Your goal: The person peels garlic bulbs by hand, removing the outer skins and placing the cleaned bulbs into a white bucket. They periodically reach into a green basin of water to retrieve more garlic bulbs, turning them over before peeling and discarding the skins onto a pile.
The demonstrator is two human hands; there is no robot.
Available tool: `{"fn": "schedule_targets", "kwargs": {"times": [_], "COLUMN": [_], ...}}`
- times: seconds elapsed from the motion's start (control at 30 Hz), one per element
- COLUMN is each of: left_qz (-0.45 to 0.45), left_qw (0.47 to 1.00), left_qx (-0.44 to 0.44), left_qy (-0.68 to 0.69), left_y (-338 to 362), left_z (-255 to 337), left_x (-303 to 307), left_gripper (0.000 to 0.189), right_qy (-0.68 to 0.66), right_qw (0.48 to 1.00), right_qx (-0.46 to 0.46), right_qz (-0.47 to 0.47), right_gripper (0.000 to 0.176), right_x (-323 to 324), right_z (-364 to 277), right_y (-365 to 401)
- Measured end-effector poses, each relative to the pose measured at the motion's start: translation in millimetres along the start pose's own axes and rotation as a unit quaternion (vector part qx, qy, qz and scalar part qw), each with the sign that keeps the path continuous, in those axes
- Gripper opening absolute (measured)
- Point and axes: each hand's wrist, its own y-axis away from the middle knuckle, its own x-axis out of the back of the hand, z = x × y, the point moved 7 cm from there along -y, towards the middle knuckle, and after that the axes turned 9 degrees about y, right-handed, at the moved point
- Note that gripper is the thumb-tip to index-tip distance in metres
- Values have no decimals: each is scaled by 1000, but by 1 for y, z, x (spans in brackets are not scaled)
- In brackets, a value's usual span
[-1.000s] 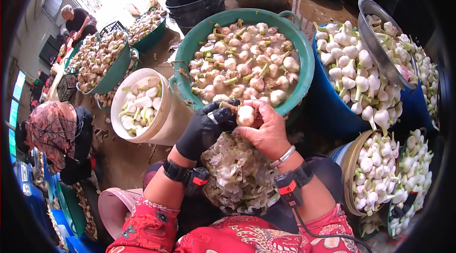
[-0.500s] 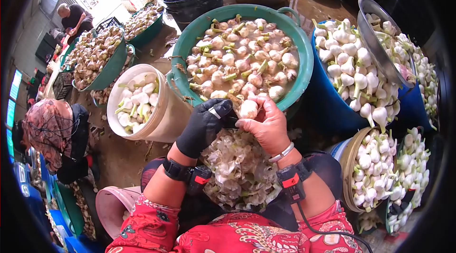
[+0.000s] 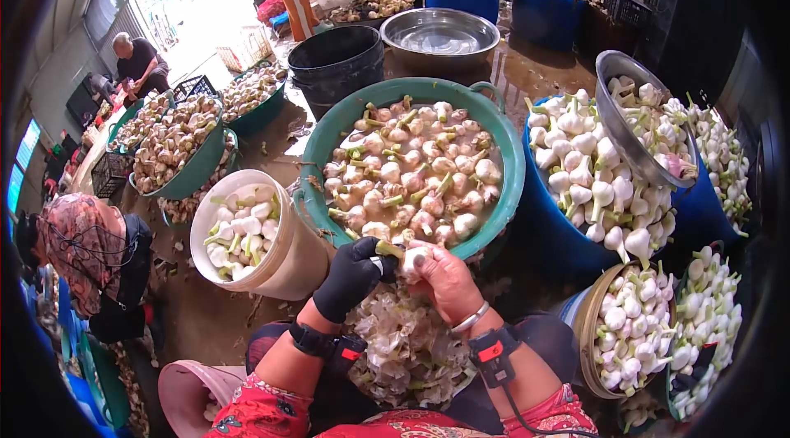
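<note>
In front of the green tub, my right hand (image 3: 448, 282) pinches a garlic bulb (image 3: 411, 265), its cut green stem pointing left. My left hand (image 3: 352, 278), in a black glove with a white band at one finger, is closed against the stem side of this bulb. Muddy water and many unpeeled garlic bulbs (image 3: 424, 162) fill the green tub (image 3: 512, 191) just beyond both hands. Below them, a heap of papery garlic skins (image 3: 407, 343) lies between my knees.
A white bucket (image 3: 300, 253) of peeled garlic stands left, beside a seated person (image 3: 86, 253). Right are a blue barrel (image 3: 539, 216) and a tan bucket (image 3: 580, 331), both filled with peeled garlic. Black buckets (image 3: 337, 68) and a steel basin (image 3: 440, 39) stand behind the tub.
The view has tilted up, showing more of the yard and a person in orange trousers at the back. The bulb has turned in my hands, its stem now plainly visible toward my left hand.
</note>
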Motion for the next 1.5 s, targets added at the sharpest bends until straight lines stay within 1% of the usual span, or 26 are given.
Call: {"fn": "schedule_targets", "kwargs": {"times": [0.03,0.07,0.1,0.2,0.27,0.33,0.4,0.53,0.67,0.7,0.73,0.8,0.83,0.87,0.9,0.93,0.97,1.0,1.1,1.17,1.2,1.27,1.33,1.37,1.47,1.5], "left_qz": [-4,-8,-7,-74,-91,-50,7,-49,-38,-36,-34,-41,-12,16,13,17,26,36,37,21,31,35,61,101,178,187], "left_qw": [989,956,913,873,892,963,997,984,993,996,998,998,997,994,993,993,995,996,996,997,997,994,996,967,748,738], "left_qx": [-72,-142,-213,-279,-251,-158,43,79,32,26,21,25,26,27,-18,-21,-36,-48,-54,-76,-37,5,-42,-132,-315,-279], "left_qy": [-130,-256,-348,-392,-364,-211,70,149,106,80,53,43,72,102,120,118,90,60,58,19,64,108,-48,-191,-556,-585], "left_y": [-1,1,6,15,6,-3,11,17,18,16,14,12,9,8,4,5,6,8,8,11,13,12,13,15,39,43], "left_z": [8,16,23,35,14,-18,9,10,20,18,16,11,12,12,12,17,24,28,18,20,17,13,25,49,119,127], "left_x": [0,-4,-10,-26,-15,8,-2,-9,-20,-17,-14,-6,1,10,20,20,20,20,23,21,19,15,26,44,108,113], "left_gripper": [17,17,18,18,20,22,30,37,33,30,28,26,26,26,26,26,31,36,36,36,33,30,22,19,13,14], "right_qy": [-116,-115,-150,-263,-260,-273,-259,-225,-166,-150,-151,-80,43,42,231,405,411,472,551,594,538,456,461,490,464,453], "right_qw": [987,987,969,868,865,892,920,952,964,965,965,989,989,989,958,871,880,847,804,778,832,889,884,864,881,889], "right_qx": [-86,-87,-175,-361,-361,-306,-260,-197,-206,-213,-216,-45,40,39,160,275,206,151,65,-108,-97,31,48,41,47,36], "right_qz": [-65,-65,-94,-217,-233,-192,-136,-64,-43,-3,-1,116,138,134,51,-35,-122,-193,-216,-177,-93,20,-63,-108,-72,-50], "right_gripper": [38,38,38,38,38,38,40,43,39,27,27,14,10,10,9,8,9,10,16,21,24,22,16,15,18,14], "right_x": [-6,-3,-6,-29,-40,-36,-17,1,-8,-4,-3,16,14,9,-11,-35,-41,-46,-39,-24,-13,-12,-25,-32,-24,-16], "right_z": [8,5,10,20,28,14,6,2,4,5,11,6,-20,-31,-59,-71,-38,-7,15,7,5,-18,-2,3,-4,-10], "right_y": [2,4,10,36,44,36,24,13,10,9,7,-5,-3,2,10,20,23,26,25,20,15,9,9,14,15,11]}}
